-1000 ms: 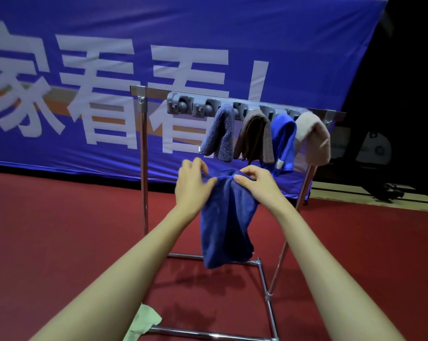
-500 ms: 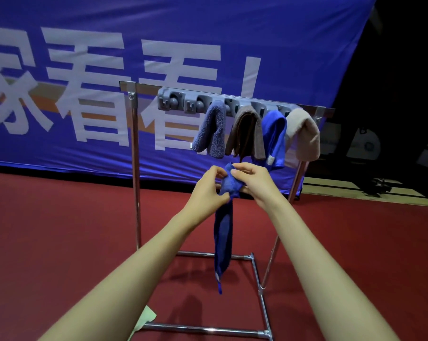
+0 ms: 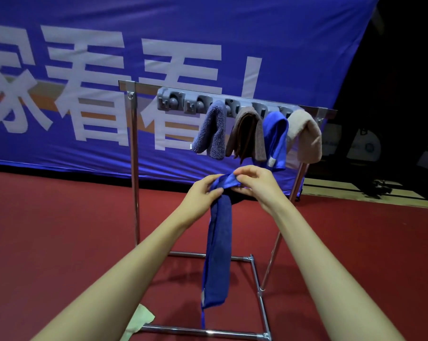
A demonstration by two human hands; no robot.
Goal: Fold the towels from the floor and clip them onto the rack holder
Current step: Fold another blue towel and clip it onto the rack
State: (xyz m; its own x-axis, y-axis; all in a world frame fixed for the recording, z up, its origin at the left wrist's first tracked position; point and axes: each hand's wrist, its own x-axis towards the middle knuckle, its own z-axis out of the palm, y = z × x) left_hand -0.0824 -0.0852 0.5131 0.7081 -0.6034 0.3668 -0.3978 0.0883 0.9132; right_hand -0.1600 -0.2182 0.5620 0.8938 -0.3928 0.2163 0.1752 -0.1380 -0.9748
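In front of the rack, our left hand and right hand pinch the top of a blue towel, which hangs in a narrow strip. It looks soft, light and floppy (likely to unfold), so we judge the folded top edge the best hold for the clip holder.

The blue banner carries large white characters — 家看看 and a partly hidden stroke.

Dim, soft-focus wide-angle view — black far right, faint shadows on the red floor, edges bowed.
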